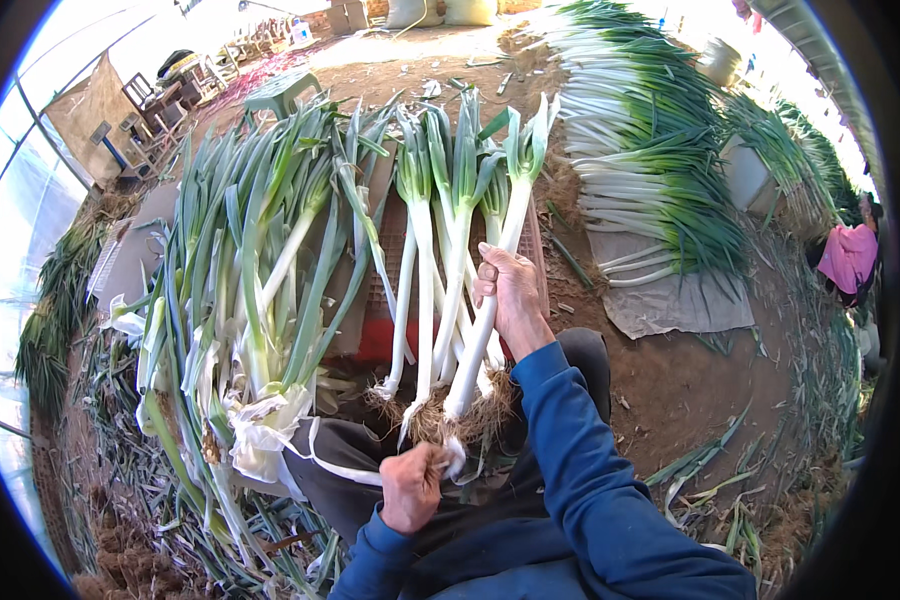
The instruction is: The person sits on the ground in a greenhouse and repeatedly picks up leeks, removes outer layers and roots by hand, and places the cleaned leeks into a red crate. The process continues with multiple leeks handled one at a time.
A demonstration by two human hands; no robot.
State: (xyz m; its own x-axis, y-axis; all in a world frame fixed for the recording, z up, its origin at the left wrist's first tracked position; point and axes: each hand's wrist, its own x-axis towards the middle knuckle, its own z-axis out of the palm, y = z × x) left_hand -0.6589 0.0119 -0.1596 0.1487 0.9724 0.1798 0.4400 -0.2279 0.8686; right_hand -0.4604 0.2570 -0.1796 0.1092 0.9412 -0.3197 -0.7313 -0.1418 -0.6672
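Observation:
My right hand [507,294] is closed around the white shank of a thick leek [474,352], whose green top points away from me. At that leek's root end, my left hand [414,484] pinches a pale strip of peeled outer layer [345,471]. Several other leeks [421,285] with white shanks and hairy brown roots [424,421] lie beside the held one, across a reddish crate-like surface [390,270]. To their left is a large pile of untrimmed leeks [270,247] with loose, papery outer leaves [262,431].
Rows of cleaned leeks [645,172] lie at the upper right, partly on a sheet [675,304]. A green plastic stool [283,91] stands behind the left pile. Leaf scraps [697,457] litter the ground, and a pink cloth [847,259] is at the far right.

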